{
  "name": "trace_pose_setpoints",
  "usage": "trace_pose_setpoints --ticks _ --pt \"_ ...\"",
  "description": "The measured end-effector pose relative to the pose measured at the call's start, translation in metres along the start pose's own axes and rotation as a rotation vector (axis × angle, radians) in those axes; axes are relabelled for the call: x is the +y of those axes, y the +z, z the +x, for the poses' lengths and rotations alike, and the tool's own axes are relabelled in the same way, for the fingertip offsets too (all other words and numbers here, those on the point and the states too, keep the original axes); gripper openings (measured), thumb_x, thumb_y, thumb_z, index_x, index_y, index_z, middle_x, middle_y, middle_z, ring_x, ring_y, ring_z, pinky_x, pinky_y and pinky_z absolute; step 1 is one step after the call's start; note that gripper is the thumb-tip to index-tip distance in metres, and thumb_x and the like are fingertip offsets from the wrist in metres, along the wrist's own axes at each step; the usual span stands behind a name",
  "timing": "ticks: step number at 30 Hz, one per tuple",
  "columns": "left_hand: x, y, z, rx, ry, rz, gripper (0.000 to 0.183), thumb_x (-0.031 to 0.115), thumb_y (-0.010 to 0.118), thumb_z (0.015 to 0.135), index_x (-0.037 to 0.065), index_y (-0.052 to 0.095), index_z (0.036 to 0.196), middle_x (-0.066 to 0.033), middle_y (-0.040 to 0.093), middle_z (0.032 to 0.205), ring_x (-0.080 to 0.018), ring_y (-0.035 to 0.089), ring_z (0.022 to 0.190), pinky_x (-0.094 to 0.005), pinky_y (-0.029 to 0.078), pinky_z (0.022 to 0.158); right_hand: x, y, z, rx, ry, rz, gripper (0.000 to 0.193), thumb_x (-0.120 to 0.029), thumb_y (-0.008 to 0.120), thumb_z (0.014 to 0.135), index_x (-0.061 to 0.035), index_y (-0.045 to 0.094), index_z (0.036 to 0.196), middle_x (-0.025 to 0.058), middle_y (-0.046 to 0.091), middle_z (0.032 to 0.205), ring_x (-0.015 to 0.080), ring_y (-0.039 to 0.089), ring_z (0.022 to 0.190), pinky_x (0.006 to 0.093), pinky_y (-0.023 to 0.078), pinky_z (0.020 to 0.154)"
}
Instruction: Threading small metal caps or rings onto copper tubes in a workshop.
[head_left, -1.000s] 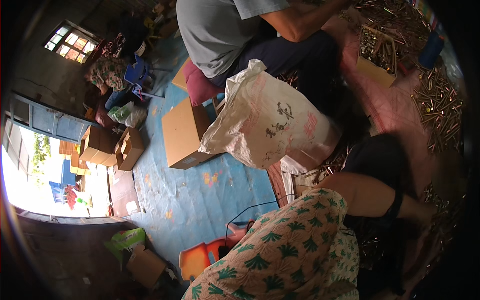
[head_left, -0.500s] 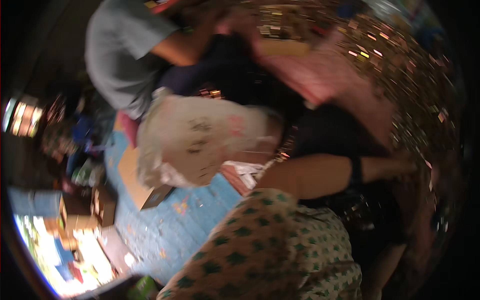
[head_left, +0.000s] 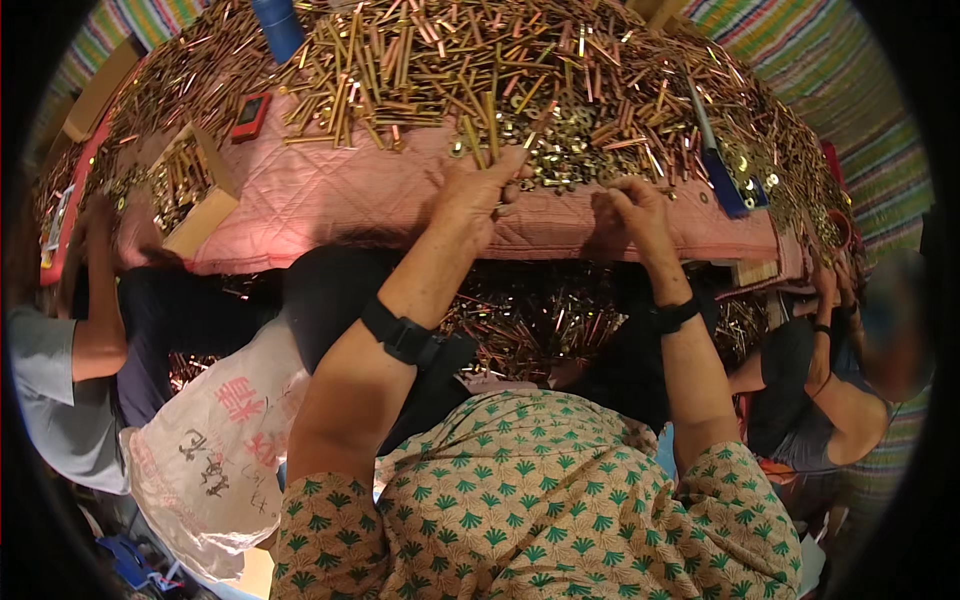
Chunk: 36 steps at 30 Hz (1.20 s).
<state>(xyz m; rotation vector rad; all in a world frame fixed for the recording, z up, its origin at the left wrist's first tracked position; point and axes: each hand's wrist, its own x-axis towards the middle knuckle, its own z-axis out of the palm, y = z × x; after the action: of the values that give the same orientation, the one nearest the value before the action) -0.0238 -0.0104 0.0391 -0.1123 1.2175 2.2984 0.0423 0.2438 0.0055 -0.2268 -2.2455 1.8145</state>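
My left hand (head_left: 468,200) is closed at the front of a pink quilted cloth (head_left: 345,200). A few long brass-coloured bolts (head_left: 492,128) stick up from its fingers. To its right, my right hand (head_left: 643,210) is bent in a pinch, with fingertips by the near edge of a heap of washers and nuts (head_left: 565,155). Whatever lies between those fingertips is too small to make out. Beyond both hands spreads a deep pile of long bolts (head_left: 400,60).
A cardboard box (head_left: 222,205) of bolts and a red device (head_left: 251,117) lie at left; a blue tray (head_left: 730,185) stands right. A blue bottle (head_left: 278,30) is at the back. Co-workers sit on both sides. A white sack (head_left: 225,440) lies beside my left leg.
My view has swung from the blue floor and the co-worker on the left to the table of bolts. Both hands now show over the cloth, the left with bolts.
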Motion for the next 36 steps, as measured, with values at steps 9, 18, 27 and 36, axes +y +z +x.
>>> trace_pose_setpoints --ticks 9,18,27,36 --pt "-0.007 -0.001 -0.001 0.020 -0.011 0.046 0.016 0.019 0.069 0.084 0.010 0.058 0.092 -0.0035 0.062 0.075 -0.0062 0.048 0.051 -0.0190 0.037 0.043 0.007 0.022 0.012 0.089 -0.115 -0.330 0.016 -0.004 0.066 0.079 0.0037 0.059 0.091 0.0102 0.062 0.074 0.0163 0.061 0.065 0.0290 0.050 0.061" --pt "-0.016 -0.003 0.003 -0.041 -0.031 0.044 0.014 0.016 0.067 0.085 0.006 0.060 0.092 -0.0045 0.061 0.074 -0.0073 0.048 0.051 -0.0194 0.036 0.041 0.005 0.027 0.020 0.132 -0.192 -0.584 0.017 -0.010 0.069 0.078 0.0011 0.061 0.087 0.0105 0.063 0.080 0.0179 0.060 0.067 0.0309 0.048 0.060" --pt "-0.027 0.000 0.002 -0.116 -0.084 0.089 0.010 0.013 0.063 0.087 0.004 0.061 0.089 -0.0050 0.062 0.074 -0.0075 0.046 0.050 -0.0201 0.034 0.041 -0.021 0.000 0.003 -0.063 0.193 0.672 0.013 -0.004 0.057 0.088 0.0000 0.057 0.100 0.0103 0.063 0.090 0.0135 0.057 0.072 0.0243 0.048 0.065" --pt "-0.043 0.003 0.003 -0.182 -0.102 0.129 0.010 0.013 0.065 0.086 0.004 0.061 0.087 -0.0039 0.059 0.071 -0.0077 0.046 0.051 -0.0201 0.034 0.043 -0.031 -0.011 -0.014 -0.185 0.225 0.777 0.015 -0.008 0.058 0.089 -0.0042 0.058 0.104 0.0083 0.064 0.096 0.0121 0.060 0.080 0.0245 0.051 0.070"
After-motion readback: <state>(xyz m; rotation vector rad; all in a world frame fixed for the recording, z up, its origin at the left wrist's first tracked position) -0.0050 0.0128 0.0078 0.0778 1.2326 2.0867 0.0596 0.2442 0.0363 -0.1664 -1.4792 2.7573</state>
